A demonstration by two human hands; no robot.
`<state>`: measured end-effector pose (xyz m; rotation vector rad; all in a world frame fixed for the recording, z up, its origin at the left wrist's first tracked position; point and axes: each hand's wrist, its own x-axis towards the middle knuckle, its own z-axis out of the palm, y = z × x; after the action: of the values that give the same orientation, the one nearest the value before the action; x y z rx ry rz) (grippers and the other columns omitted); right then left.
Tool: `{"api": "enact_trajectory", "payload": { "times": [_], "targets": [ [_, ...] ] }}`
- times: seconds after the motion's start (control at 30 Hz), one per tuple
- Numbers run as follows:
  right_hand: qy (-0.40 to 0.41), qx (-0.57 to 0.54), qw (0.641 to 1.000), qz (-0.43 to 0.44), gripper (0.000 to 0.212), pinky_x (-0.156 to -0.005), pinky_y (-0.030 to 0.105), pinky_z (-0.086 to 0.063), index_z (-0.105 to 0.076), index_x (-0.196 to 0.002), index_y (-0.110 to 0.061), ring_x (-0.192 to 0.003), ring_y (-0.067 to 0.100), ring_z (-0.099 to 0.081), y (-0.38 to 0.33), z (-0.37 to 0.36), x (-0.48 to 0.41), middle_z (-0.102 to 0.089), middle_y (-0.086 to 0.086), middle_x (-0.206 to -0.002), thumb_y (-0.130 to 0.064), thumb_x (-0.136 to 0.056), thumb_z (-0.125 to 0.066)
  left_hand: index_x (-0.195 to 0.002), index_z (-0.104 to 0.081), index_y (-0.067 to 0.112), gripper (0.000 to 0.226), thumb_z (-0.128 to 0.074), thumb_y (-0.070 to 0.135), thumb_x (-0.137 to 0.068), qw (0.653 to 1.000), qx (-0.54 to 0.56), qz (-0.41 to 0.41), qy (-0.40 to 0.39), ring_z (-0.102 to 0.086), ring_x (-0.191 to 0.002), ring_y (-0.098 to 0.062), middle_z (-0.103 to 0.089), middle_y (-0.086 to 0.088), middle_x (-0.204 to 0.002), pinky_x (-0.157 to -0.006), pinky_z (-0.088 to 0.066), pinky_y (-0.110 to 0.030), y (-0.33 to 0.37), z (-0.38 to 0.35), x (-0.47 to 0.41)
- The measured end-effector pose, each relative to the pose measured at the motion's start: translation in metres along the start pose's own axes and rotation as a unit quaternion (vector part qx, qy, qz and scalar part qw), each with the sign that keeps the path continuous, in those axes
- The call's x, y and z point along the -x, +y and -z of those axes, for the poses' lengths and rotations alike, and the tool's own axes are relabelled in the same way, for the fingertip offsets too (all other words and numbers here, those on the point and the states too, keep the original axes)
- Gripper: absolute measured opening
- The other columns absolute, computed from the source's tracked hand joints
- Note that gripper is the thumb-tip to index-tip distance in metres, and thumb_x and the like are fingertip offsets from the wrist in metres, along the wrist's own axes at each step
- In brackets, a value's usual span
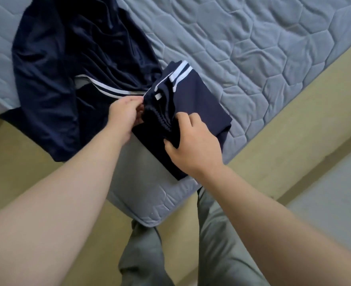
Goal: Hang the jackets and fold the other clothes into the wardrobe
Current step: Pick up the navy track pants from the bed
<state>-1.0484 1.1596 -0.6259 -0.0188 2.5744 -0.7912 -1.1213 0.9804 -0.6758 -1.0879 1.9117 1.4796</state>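
A folded navy garment with white stripes (pixel 193 100) lies on the corner of the quilted grey mattress (pixel 263 48). My left hand (pixel 125 112) pinches its left edge near the white stripe. My right hand (pixel 191 139) grips the dark ribbed waistband at the garment's near side. To the left, a loose navy garment with white stripes (pixel 56 75) lies spread and crumpled on the mattress, hanging over its edge.
The mattress corner (pixel 149 213) points toward me. A tan wooden bed frame (pixel 294 131) runs along its right side. My grey trouser legs (pixel 149 254) stand at the corner. Grey floor (pixel 335 203) shows at the right.
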Motion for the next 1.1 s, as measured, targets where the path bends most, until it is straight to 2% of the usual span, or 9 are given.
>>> {"api": "enact_trajectory", "payload": {
  "times": [0.17, 0.27, 0.33, 0.5, 0.67, 0.77, 0.9, 1.0, 1.1],
  "targets": [
    [-0.052, 0.097, 0.994, -0.011, 0.050, -0.049, 0.034, -0.029, -0.042, -0.125, -0.017, -0.089, 0.029, -0.048, -0.017, -0.062, 0.013, -0.044, 0.005, -0.105, -0.039, -0.085, -0.064, -0.081, -0.062, 0.018, 0.047, -0.038, 0.053, -0.104, 0.985, 0.057, 0.159, 0.025, -0.063, -0.060, -0.016, -0.069, 0.003, -0.060, -0.059, -0.049, -0.029, -0.061, 0.033, 0.018],
    [-0.101, 0.120, 0.987, -0.027, 0.060, -0.056, 0.037, -0.036, -0.036, -0.136, -0.017, -0.100, 0.030, -0.048, -0.013, -0.087, 0.012, -0.043, 0.007, -0.115, -0.041, -0.088, -0.063, -0.106, -0.066, 0.016, 0.074, -0.031, 0.079, -0.089, 0.969, 0.131, 0.208, -0.020, -0.069, -0.096, -0.019, -0.076, 0.000, -0.098, -0.090, -0.053, -0.043, -0.089, 0.031, 0.019],
    [-0.165, 0.076, 0.983, -0.037, 0.070, -0.068, 0.042, -0.047, -0.027, -0.148, -0.020, -0.112, 0.029, -0.044, -0.004, -0.094, 0.008, -0.040, 0.008, -0.126, -0.043, -0.091, -0.059, -0.142, -0.047, 0.015, 0.106, -0.035, 0.093, -0.070, 0.964, 0.142, 0.218, -0.054, -0.056, -0.126, -0.016, -0.059, 0.005, -0.138, -0.106, -0.046, -0.049, -0.097, 0.023, 0.024],
    [-0.213, -0.028, 0.976, -0.040, 0.061, -0.094, 0.039, -0.047, -0.032, -0.153, -0.027, -0.119, 0.026, -0.050, 0.018, -0.078, -0.005, -0.049, 0.004, -0.131, -0.023, -0.093, -0.045, -0.139, -0.033, 0.012, 0.104, -0.087, 0.058, -0.064, 0.974, 0.097, 0.203, 0.032, -0.055, -0.120, -0.020, -0.052, -0.002, -0.138, -0.106, -0.043, -0.039, -0.103, -0.013, 0.028],
    [-0.104, -0.093, 0.980, -0.139, 0.044, -0.093, 0.029, -0.042, -0.056, -0.134, -0.023, -0.114, 0.018, -0.056, 0.031, -0.046, -0.009, -0.061, -0.001, -0.122, -0.015, -0.094, -0.039, -0.143, -0.043, 0.011, 0.100, -0.092, 0.043, -0.063, 0.943, 0.211, 0.255, 0.010, -0.047, -0.133, -0.022, -0.049, -0.004, -0.147, -0.116, -0.034, -0.042, -0.097, -0.026, 0.021],
    [-0.065, -0.105, 0.981, -0.151, 0.043, -0.088, 0.025, -0.039, -0.056, -0.131, -0.022, -0.107, 0.013, -0.056, 0.019, -0.019, -0.005, -0.061, -0.005, -0.117, -0.012, -0.092, -0.042, -0.134, -0.049, 0.010, 0.082, -0.091, 0.033, -0.068, 0.958, 0.196, 0.207, 0.028, -0.057, -0.117, -0.020, -0.059, 0.000, -0.128, -0.105, -0.045, -0.038, -0.087, -0.022, 0.037],
    [-0.067, -0.063, 0.993, -0.076, 0.050, -0.086, 0.029, -0.043, -0.050, -0.136, -0.023, -0.104, 0.010, -0.052, -0.029, 0.033, 0.014, -0.054, -0.003, -0.126, -0.005, -0.089, -0.047, -0.103, -0.064, 0.025, 0.042, -0.087, 0.029, -0.068, 0.989, 0.101, 0.052, 0.096, -0.068, -0.090, -0.008, -0.070, 0.015, -0.092, -0.070, -0.051, -0.020, -0.046, 0.006, 0.090],
    [-0.079, 0.027, 0.994, 0.076, 0.062, -0.087, 0.037, -0.047, -0.041, -0.143, -0.020, -0.122, 0.023, -0.048, -0.084, 0.081, 0.037, -0.044, 0.005, -0.138, -0.005, -0.085, -0.057, -0.096, -0.061, 0.024, 0.035, -0.083, 0.034, -0.071, 0.992, -0.018, -0.052, 0.113, -0.065, -0.092, -0.015, -0.067, 0.010, -0.096, -0.075, -0.050, -0.027, -0.013, 0.051, 0.147],
    [-0.076, 0.176, 0.944, 0.269, 0.091, -0.109, 0.051, -0.037, -0.028, -0.154, -0.020, -0.137, 0.037, -0.033, -0.155, 0.120, 0.073, -0.031, 0.016, -0.152, -0.007, -0.074, -0.071, -0.088, -0.054, 0.023, 0.033, -0.077, 0.041, -0.071, 0.966, -0.170, -0.133, 0.140, -0.060, -0.090, -0.021, -0.055, 0.007, -0.094, -0.069, -0.041, -0.029, 0.007, 0.117, 0.223]
  ]
}}
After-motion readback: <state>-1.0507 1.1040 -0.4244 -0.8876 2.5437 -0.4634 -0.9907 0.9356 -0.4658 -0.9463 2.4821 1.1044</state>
